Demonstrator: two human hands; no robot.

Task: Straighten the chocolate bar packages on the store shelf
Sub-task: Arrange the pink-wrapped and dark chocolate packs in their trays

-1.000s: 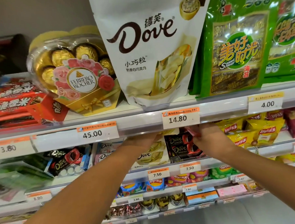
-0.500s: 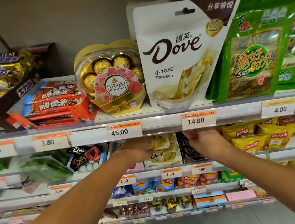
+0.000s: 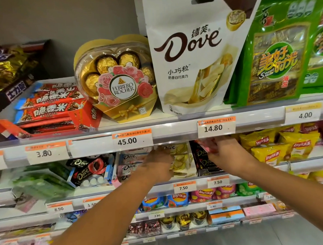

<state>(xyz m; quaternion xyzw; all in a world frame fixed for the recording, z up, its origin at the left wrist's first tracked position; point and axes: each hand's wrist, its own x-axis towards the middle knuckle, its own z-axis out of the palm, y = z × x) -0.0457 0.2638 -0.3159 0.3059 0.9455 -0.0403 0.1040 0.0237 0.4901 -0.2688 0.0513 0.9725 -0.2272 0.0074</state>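
Note:
On the second shelf, stacks of Dove chocolate bars stand side by side: pink-white ones (image 3: 129, 167), cream-yellow ones (image 3: 182, 163) and dark ones (image 3: 203, 164). My left hand (image 3: 158, 164) reaches under the upper shelf, its fingers curled on the left edge of the cream-yellow stack. My right hand (image 3: 226, 153) is at the top of the dark stack and pinches a red-pink package (image 3: 206, 146) just below the 14.80 price tag. The fingertips of both hands are partly hidden by the shelf lip and the packages.
The upper shelf edge (image 3: 172, 134) overhangs both hands. It carries a heart-shaped Ferrero Rocher box (image 3: 118, 81), a big white Dove pouch (image 3: 191, 61), a red wafer bar tray (image 3: 50, 106) and green snack bags (image 3: 276, 61). Yellow Lay's bags (image 3: 280, 148) lie right of my right hand.
The view has swung left, so the shelf contents sit further right in frame. Both hands stay at the Dove stacks, and the left hand has slid onto the cream-yellow stack.

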